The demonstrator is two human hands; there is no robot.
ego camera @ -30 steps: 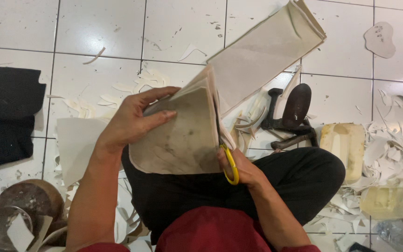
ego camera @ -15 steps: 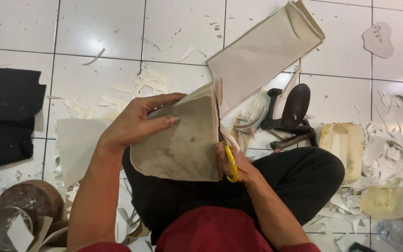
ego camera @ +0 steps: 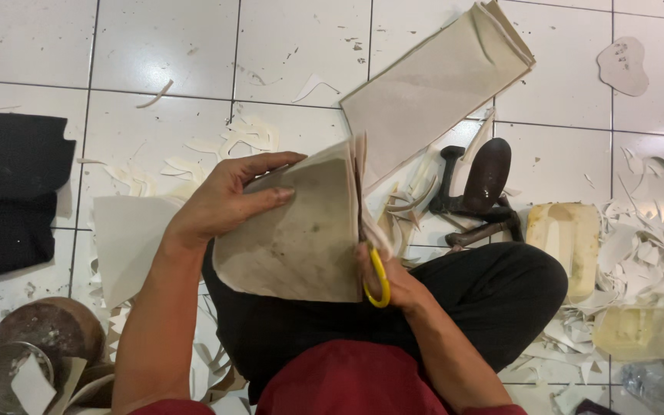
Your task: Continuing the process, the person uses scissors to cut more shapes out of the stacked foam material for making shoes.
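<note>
Folded beige sheet stack (ego camera: pixel 301 230), stained and dirty on near face, held up off floor above lap, w/ long strip end running to 1 o'clock. Yellow-handled scissors (ego camera: pixel 379 278) at its 5 o'clock edge, blades hidden behind sheets.

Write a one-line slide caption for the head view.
Seated on tiled floor, left hand holds folded sheet while right hand works yellow-handled scissors.
</note>
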